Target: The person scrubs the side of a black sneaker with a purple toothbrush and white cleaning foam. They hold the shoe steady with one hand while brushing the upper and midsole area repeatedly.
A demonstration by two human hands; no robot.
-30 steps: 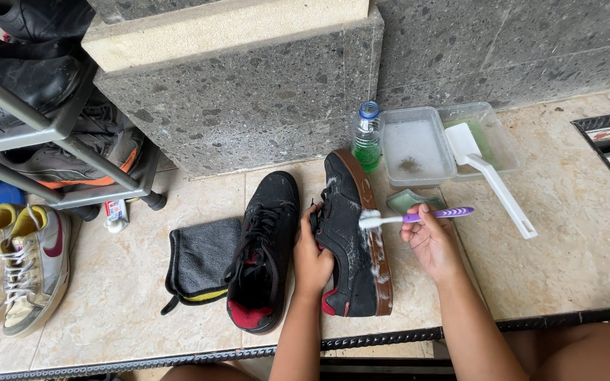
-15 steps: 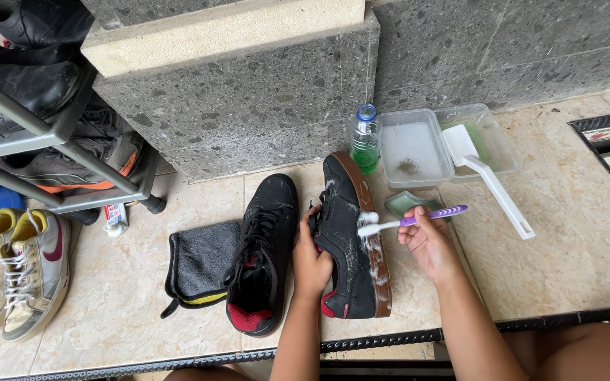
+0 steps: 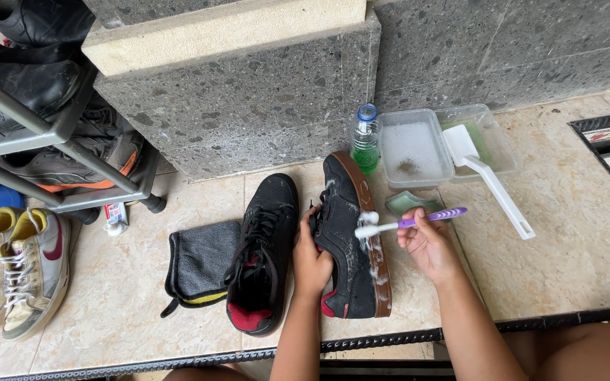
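Tiled floor [image 3: 573, 247] bears black shoes [image 3: 262, 261], grey cloth [image 3: 195, 264], plastic tubs [image 3: 418, 148].

Clear plastic bottle [image 3: 366, 144], blue cap, green liquid, upright against stone wall, just left of clear tub [image 3: 415, 148]. Small white tube [image 3: 115, 215], red-blue print, lying on tile under shoe rack [image 3: 58, 134], left side. No signs, no screens.

A second black shoe [image 3: 262, 261] lies on the tiled floor [image 3: 573, 233] beside a folded grey cloth [image 3: 198, 262]. Toward the wall — a green-liquid bottle [image 3: 365, 144], two clear tubs [image 3: 418, 149], a white scoop [image 3: 488, 176]. At the floor's left edge — a metal shoe rack [image 3: 58, 134], pale sneakers [image 3: 15, 275].
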